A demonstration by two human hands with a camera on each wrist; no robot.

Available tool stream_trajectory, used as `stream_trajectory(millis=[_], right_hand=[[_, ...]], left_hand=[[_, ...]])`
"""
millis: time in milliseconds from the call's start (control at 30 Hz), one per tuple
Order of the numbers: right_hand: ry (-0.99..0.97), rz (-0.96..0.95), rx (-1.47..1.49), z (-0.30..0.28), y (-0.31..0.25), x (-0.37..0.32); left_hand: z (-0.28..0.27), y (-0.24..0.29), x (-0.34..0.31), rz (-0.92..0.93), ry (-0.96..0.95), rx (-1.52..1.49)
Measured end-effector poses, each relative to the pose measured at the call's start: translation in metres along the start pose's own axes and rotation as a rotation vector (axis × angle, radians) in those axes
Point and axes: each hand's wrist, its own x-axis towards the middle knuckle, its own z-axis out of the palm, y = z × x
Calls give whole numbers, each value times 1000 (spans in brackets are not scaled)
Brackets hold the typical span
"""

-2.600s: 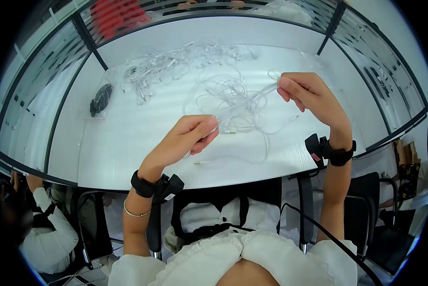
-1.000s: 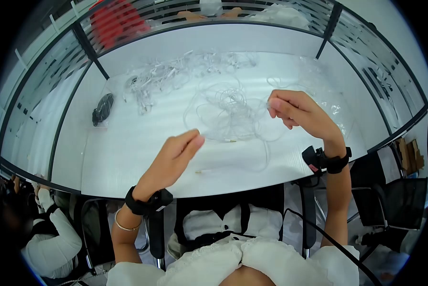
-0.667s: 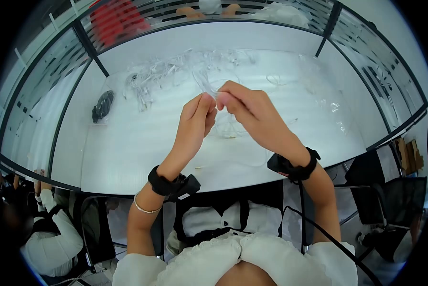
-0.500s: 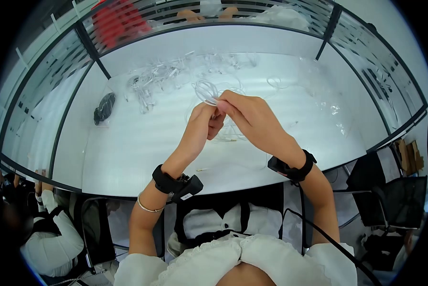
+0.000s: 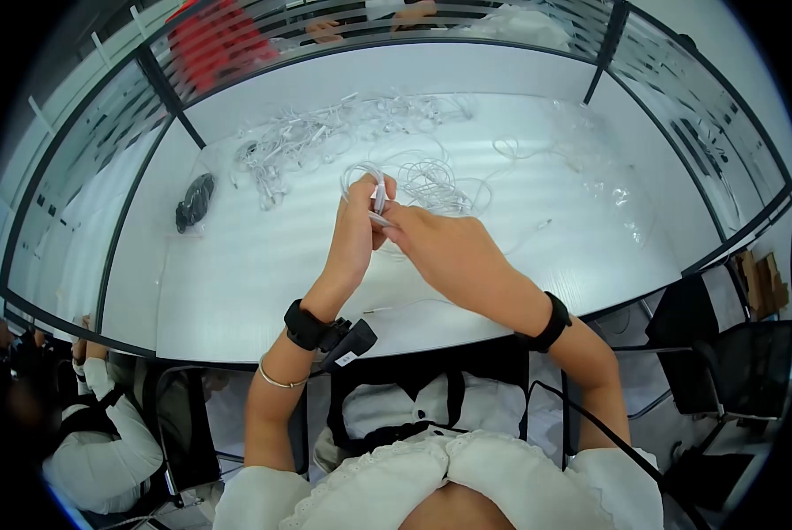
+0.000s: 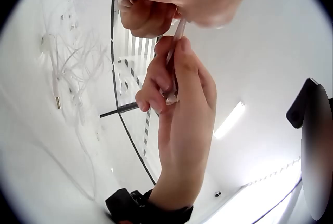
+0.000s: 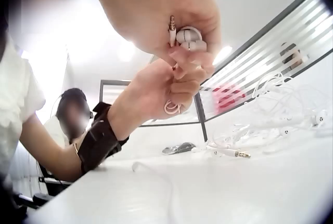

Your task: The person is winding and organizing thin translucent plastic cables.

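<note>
In the head view my left hand [image 5: 354,234] holds a small coil of white earphone cable [image 5: 380,193], its loops standing up around the fingers. My right hand [image 5: 453,252] meets it from the right, fingertips at the coil. From the right wrist, the plug [image 7: 172,26] and earbuds [image 7: 188,38] show tucked in the right hand's curled fingers, while white loops [image 7: 172,107] poke from the left hand. In the left wrist view the right thumb and fingers pinch a strand of cable [image 6: 179,29] that runs up to the left hand.
Loose white cable [image 5: 436,184] lies tangled on the table [image 5: 237,283] beyond the hands. Behind it is a heap of bagged earphones [image 5: 303,132]. A black bundle in a bag [image 5: 196,201] sits at left, clear plastic bags [image 5: 617,203] at right. Partitions enclose the table.
The hands, earlier apart with strands stretched between them, have come together. The cable is now bunched into a coil at the left hand, and the right hand has moved slightly down and towards the body.
</note>
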Motion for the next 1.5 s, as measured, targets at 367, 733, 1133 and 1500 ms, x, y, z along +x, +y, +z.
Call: stream_trajectory(millis=[367, 733, 1133, 1500], right_hand=[[-175, 474, 1152, -23, 34, 12], [-62, 465, 988, -36, 40, 32], [369, 102, -17, -48, 46, 39], [93, -32, 108, -13, 0, 16]], left_hand=[[4, 1, -10, 450, -148, 136], [-2, -3, -8, 41, -425, 52], [-10, -18, 3, 73, -210, -130], [-9, -32, 11, 248, 144, -19]])
